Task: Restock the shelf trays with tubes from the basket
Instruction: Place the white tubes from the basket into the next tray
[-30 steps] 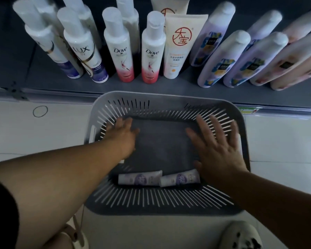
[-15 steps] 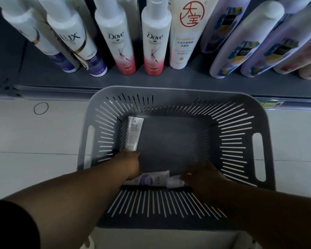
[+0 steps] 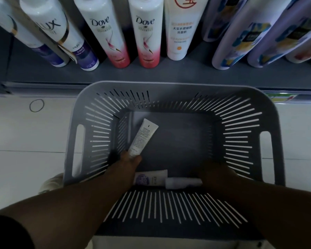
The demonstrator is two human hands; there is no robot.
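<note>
Dark grey shelf board (image 3: 169,72) runs across the top, w/ a row of bottles standing on it: white Lux bottles w/ purple bases (image 3: 75,44) at left, two white-to-pink Dove bottles (image 3: 145,33) in the middle, a tall white tube w/ red logo (image 3: 180,33) beside them, and lilac bottles w/ blue-yellow print (image 3: 241,36) at right.

White tiled floor (image 3: 25,132) lies below the shelf edge.

Grey slotted plastic basket (image 3: 241,141) sits on the floor just in front of the shelf, w/ a handle cut-out on each side. Both forearms reach into it from the btm of the view.

L hand (image 3: 127,161) is at the basket's left-centre, thumb and fingers pinching the lower end of a white tube w/ small dark print (image 3: 144,137). That tube tilts up and away, its wide flat end toward the far wall.

R hand (image 3: 217,174) is low at the near right, deep in shadow. Its fingers lie over one end of a blurred plain white tube (image 3: 183,183), but can't tell if it grips or just touches it.

A white tube w/ purple round print (image 3: 151,178) lies flat on the basket floor by the near wall, between the hands, end-to-end w/ the blurred one.

Thin black ring (image 3: 36,105) on the floor, left of the basket.
</note>
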